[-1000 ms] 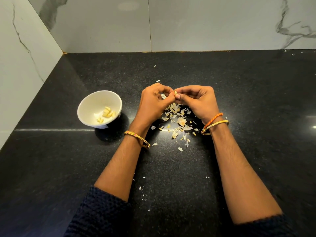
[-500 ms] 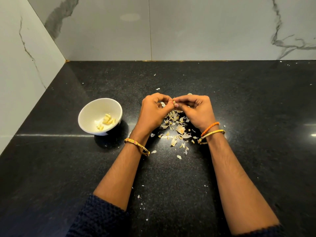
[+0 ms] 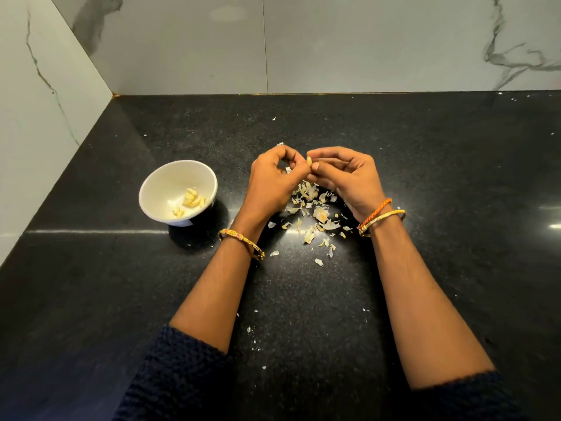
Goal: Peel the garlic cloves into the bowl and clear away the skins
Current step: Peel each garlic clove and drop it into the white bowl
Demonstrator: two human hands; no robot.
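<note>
Our left hand and right hand pinch one garlic clove together, right of the white bowl, above scattered skins.

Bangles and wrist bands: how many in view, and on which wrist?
3. One gold bangle on the left wrist. One gold bangle and one orange thread band beside it on the right wrist. The dark sleeves could hide others higher up.

Pale garlic clove held above scattered skins; peeled cloves in white bowl.

white bowl, speckled black counter
</note>
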